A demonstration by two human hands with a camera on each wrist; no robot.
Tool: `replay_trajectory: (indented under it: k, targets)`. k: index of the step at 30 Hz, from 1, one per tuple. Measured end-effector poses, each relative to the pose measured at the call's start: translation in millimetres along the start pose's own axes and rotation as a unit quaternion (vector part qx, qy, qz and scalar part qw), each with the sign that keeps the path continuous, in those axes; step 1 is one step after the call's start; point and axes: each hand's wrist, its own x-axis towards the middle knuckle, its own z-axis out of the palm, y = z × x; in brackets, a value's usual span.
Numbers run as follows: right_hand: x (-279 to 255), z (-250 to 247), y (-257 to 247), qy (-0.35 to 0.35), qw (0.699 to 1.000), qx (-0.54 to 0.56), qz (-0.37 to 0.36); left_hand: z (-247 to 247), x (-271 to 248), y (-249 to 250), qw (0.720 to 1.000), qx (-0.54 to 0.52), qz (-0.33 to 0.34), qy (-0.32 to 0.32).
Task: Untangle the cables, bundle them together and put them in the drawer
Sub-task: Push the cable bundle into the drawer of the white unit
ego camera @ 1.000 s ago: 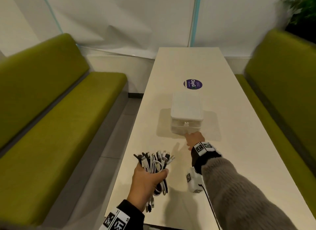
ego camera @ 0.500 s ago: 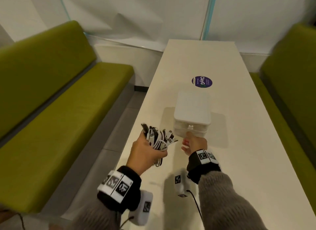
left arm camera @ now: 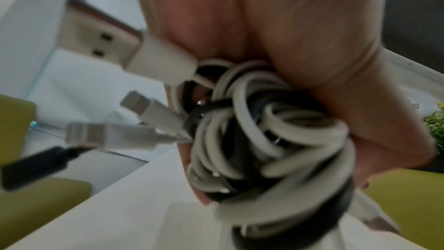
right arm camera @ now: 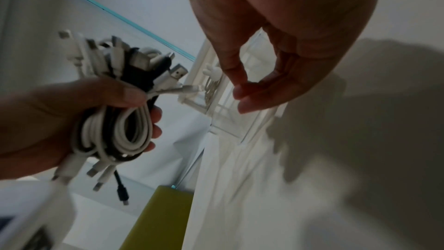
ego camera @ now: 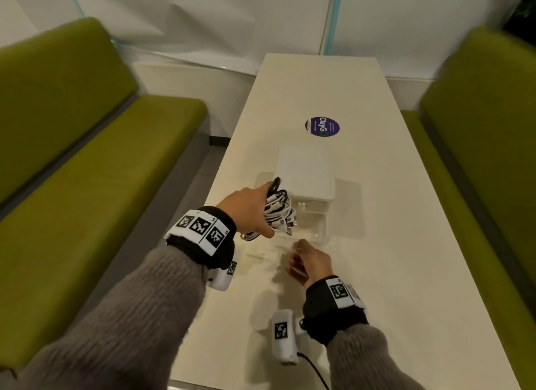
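**Cable bundle poised at the open drawer**

Just in front of the drawer unit, the left hand grips the coiled bundle of cables, black and white, plugs sticking out. It hangs above the clear drawer, which stands pulled out toward the person. Nearer than the drawer, the right hand is blurred, its fingers loosely curled and holding nothing. Untangling and bundling look done; stowing is in hand. Next, the bundle must go down inside the drawer walls, loose plugs tucked in. The unit sits on a long pale table, green benches on either side of it, a white wall beyond.
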Motion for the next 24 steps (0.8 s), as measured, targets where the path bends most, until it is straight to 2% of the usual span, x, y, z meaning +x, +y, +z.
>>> replay_trajectory:
  k: [8, 13, 24]
  targets:
    - [-35, -12, 21, -0.004, 1.0, -0.016, 0.018, -3, 11, 4, 0.993, 0.1, 0.005, -0.054]
    - [-46, -16, 32, -0.002, 1.0, -0.017, 0.015, -5, 12, 5, 0.991, 0.13, -0.004, -0.044]
    - [-86, -30, 70, -0.023, 0.997, -0.053, 0.049, 9, -40, -1, 0.988, 0.146, 0.001, -0.058]
